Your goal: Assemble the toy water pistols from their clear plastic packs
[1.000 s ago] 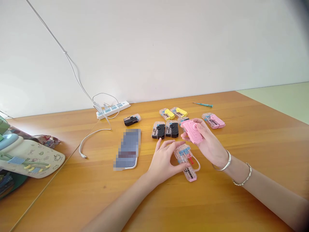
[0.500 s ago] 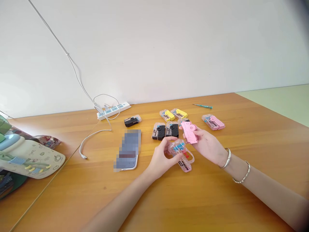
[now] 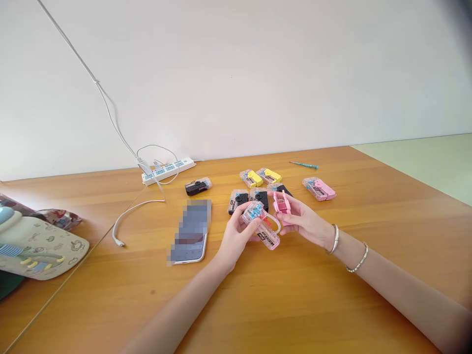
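Observation:
Between the thumb and fingers of my left hand (image 3: 234,238) is a clear toy water gun body (image 3: 262,225) with blue inner parts, a red trigger and a looped guard. My right hand (image 3: 308,221) pinches a pink plastic cover (image 3: 282,204), turned so its hollow, two-sided shape shows. The cover is close to the guard loop, to its right; whether they touch I cannot tell. Just behind my hands lie several black-and-clear toy water guns (image 3: 239,199), partly hidden. Right of them rests a pink-and-clear water gun (image 3: 320,189).
Two yellow-and-clear water guns (image 3: 254,178) lie further back, and another black one (image 3: 198,186) to the left. A phone (image 3: 193,231) lies left of my hands. A teal screwdriver (image 3: 304,164), a white power strip (image 3: 169,170), a cable end (image 3: 118,242) and a cream bottle (image 3: 47,246) are around.
The clear water gun body has been lifted and tilted in my left hand. My right hand has turned the pink cover from its flat face to its hollow side.

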{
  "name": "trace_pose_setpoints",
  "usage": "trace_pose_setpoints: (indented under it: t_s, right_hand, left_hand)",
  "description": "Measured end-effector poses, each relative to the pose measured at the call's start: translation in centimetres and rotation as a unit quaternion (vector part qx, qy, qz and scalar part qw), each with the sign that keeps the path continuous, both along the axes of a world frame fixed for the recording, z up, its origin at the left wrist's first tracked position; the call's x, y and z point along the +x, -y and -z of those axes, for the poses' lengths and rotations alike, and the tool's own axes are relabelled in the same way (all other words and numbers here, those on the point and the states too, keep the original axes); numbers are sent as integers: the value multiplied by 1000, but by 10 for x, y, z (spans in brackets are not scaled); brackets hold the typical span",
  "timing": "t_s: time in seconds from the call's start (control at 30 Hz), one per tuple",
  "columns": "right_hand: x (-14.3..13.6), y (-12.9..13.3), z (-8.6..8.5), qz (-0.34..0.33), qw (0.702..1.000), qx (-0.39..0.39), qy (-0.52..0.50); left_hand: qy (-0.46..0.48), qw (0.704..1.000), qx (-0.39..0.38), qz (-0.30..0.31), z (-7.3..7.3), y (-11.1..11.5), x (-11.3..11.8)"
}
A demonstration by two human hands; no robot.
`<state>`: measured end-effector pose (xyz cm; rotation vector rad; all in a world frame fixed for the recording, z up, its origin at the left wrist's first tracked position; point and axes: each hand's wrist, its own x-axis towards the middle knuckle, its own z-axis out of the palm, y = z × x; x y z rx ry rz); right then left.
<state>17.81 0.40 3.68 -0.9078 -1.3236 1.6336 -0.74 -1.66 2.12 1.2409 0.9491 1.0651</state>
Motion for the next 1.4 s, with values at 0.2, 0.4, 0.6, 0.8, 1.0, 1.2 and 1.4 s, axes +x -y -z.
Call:
trace_pose_setpoints:
  t_s: [0.2, 0.4, 0.6, 0.8, 1.0, 1.2, 1.4]
  right_hand:
    - [-7, 4, 10, 13, 984, 108, 141]
    - [-13, 8, 14, 57, 951, 165, 256]
    - [-23, 18, 18, 29, 929, 215, 300]
    - [-25, 20, 21, 18, 930, 207, 302]
    - [-24, 19, 20, -10, 932, 203, 300]
    - [-24, 23, 19, -23, 923, 196, 329]
    - [-25, 24, 17, -29, 921, 195, 337]
  left_hand:
    - [-79, 993, 57, -63, 4, -4, -2]
    - [-193, 967, 125, -109, 4, 2, -3]
    - [-246, 950, 138, -131, 4, 4, -3]
    - [-289, 939, 153, -109, 4, 4, -4]
    - [-301, 937, 161, -68, 2, 5, -4]
    - [-293, 941, 159, -58, 1, 7, -2]
    - [-295, 941, 157, -57, 3, 8, -1]
